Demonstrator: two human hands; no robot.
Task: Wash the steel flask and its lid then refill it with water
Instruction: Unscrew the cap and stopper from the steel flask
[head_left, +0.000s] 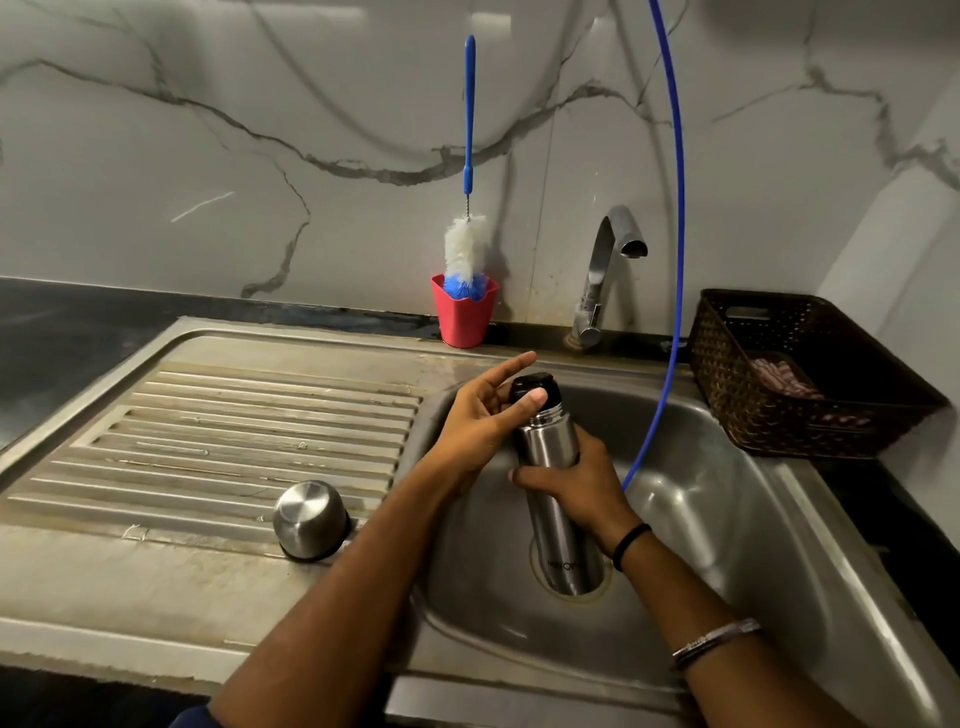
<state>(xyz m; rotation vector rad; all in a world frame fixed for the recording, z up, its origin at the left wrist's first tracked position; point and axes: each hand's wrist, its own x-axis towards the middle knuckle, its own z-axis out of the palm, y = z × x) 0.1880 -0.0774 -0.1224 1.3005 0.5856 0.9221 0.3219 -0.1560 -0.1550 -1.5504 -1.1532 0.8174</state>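
Marble-patterned wall tiles (260, 130) stand behind a dark bench (62, 332) that carries a steel sink (753, 519) with a ribbed draining board (234, 431) on its left side. We hold the steel flask (553, 467) over the sink bowl, tilted a little, with its bottom near the drain. Our right hand (576, 480) grips the middle of the flask body, the fingers curled around it. Our left hand (488, 410) is at the top of the flask: the thumb presses on the black inner stopper (535, 387), while the index finger points straight out toward the wall. We cannot tell how the other left fingers lie behind the stopper. The steel lid (310, 519) of the flask rests upside down on the draining board, near the edge of the bowl and well apart from the flask.

At the back, a red cup (464, 317) stands on the bench and holds a bottle brush (467, 249) with a blue handle and white and blue bristles. To the right of it is the tap (605, 275), its spout turned over the bowl. A thin blue tube (675, 208) comes down from above into the sink. A dark woven basket (800, 379) sits on the right side of the bench, just beside the sink.
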